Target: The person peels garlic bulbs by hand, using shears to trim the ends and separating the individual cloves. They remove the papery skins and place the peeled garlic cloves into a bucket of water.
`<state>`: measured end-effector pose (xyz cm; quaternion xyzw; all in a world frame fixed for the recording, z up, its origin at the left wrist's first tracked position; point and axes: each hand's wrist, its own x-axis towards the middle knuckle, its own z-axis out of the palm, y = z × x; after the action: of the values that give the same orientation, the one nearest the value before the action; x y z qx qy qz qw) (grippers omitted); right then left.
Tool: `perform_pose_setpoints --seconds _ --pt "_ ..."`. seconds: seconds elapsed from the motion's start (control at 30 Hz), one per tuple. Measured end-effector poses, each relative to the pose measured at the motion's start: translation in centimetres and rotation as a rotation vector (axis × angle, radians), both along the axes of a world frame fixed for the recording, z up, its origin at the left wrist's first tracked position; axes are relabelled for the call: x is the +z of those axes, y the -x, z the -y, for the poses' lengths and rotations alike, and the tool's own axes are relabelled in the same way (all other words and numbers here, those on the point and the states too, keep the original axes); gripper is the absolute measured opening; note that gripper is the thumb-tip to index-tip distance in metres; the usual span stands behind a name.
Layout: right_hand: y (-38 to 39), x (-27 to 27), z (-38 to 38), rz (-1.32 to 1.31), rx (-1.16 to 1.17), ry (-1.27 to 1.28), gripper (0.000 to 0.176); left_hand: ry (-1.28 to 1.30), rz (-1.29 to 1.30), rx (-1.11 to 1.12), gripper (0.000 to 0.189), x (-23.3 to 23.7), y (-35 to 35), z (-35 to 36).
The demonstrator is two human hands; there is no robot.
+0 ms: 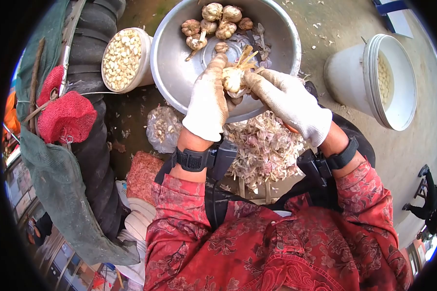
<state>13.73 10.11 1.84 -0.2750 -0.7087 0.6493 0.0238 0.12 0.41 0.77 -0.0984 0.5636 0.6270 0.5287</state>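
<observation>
Over the near part of a metal basin [174,63], my left hand [209,99], in a soiled white glove, grips a garlic bulb [233,80] with dry stalk ends sticking up. My right hand [296,104], gloved alike, has its thumb and fingers closed at the bulb's right side. A small orange patch shows under the right palm; I cannot make out what it is. Several whole garlic bulbs [226,30] lie at the far side of the basin, with loose skins and stalks to their right. A smaller bulb [221,47] sits just beyond my left fingertips.
Left of the basin stands a bucket [142,77] full of peeled cloves. Another white bucket [344,72] with cloves tilts at right. Garlic skins [267,150] heap below my hands. A clear plastic bag [162,128] and red netting [65,119] lie at left.
</observation>
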Motion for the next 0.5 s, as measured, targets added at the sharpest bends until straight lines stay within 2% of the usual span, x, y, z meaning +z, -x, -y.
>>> perform_pose_setpoints --seconds 0.1,0.13,0.2,0.23,0.3,0.4,0.5 --pt "0.1 -0.5 -0.1 0.029 0.052 0.021 0.039 0.005 0.014 -0.008 0.022 -0.3 0.0 0.1" --pt "0.2 -0.7 0.1 0.029 0.052 0.021 0.039 -0.075 0.05 -0.038 0.021 -0.9 0.2 0.4" --pt "0.3 -1.1 0.5 -0.021 0.005 0.199 0.041 -0.155 0.086 -0.069 0.021 -0.8 0.0 0.5" --pt "0.3 -1.3 0.6 -0.02 0.005 0.199 0.041 -0.105 0.067 -0.061 0.021 -0.2 -0.4 0.3" --pt "0.4 -0.9 0.8 -0.019 -0.046 0.415 0.042 -0.054 0.047 -0.052 0.023 0.0 -0.5 0.3" --pt "0.4 1.5 0.1 0.1 0.0 0.444 0.042 -0.101 0.063 -0.084 0.024 -0.6 -0.5 0.7" --pt "0.4 -0.3 0.7 0.031 -0.022 0.454 0.043 -0.071 0.079 -0.079 0.026 -0.2 -0.8 0.5"
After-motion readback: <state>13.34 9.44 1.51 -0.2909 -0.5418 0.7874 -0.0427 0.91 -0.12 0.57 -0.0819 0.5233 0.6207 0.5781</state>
